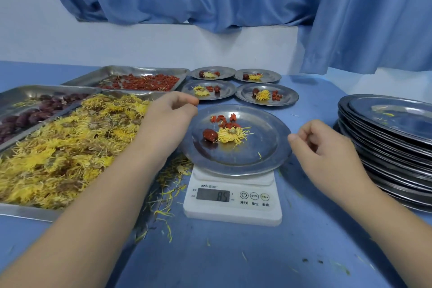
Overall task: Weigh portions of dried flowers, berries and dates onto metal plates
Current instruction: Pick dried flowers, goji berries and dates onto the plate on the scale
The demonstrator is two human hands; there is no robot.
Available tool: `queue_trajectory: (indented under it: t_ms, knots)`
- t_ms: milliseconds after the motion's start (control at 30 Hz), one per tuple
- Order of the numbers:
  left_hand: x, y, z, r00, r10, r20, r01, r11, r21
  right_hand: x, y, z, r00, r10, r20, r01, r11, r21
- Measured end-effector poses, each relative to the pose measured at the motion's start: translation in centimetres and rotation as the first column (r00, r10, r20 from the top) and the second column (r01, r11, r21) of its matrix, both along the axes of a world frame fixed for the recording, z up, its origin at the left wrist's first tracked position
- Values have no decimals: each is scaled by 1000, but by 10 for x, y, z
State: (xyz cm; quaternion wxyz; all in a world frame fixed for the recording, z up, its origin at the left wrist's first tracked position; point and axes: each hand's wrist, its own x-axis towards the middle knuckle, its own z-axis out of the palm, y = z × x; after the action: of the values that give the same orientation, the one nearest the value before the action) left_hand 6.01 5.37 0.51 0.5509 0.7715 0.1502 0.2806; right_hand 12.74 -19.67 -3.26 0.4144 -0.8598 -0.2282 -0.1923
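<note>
Head view: a round metal plate [236, 168] sits on a white digital scale [233, 210] in the middle of the blue desk [233, 255]. It holds a red date [210, 135], a yellow dried flower [230, 134] and red berries [222, 119]. The left hand [168, 114] is at its far-left rim, fingers curled, grasp unclear. The right hand [325, 147] is just beside its right rim, fingers loosely curled and empty. A steel tray of yellow flowers [23, 211] lies left and a stack of empty metal plates [385, 159] stands right.

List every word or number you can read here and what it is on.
"85": display of the scale.
"开/关", "单位", "去皮": under the scale's three buttons.
Brand line above the display: too blurred to read.
Tiny marks beside the display: too small.
</note>
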Motion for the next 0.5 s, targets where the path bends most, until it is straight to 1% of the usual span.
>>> queue_trajectory:
  t_ms: [100,200,333,500]
  knots:
    - [0,0,0,1000,-12,-20,11,999,-35,-2,3,0,986,21,-163,-8,997,76]
    - [0,-1,2,999,-32,-32,30,996,-82,-4,5,1,947,108,-303,-45,977,210]
    - [-1,-3,5,997,-77,-11,75,990,-123,-7,7,5,898,206,-390,-60,933,354]
    - [-5,-6,8,992,-127,14,128,977,-172,-7,9,5,846,280,-454,-20,868,497]
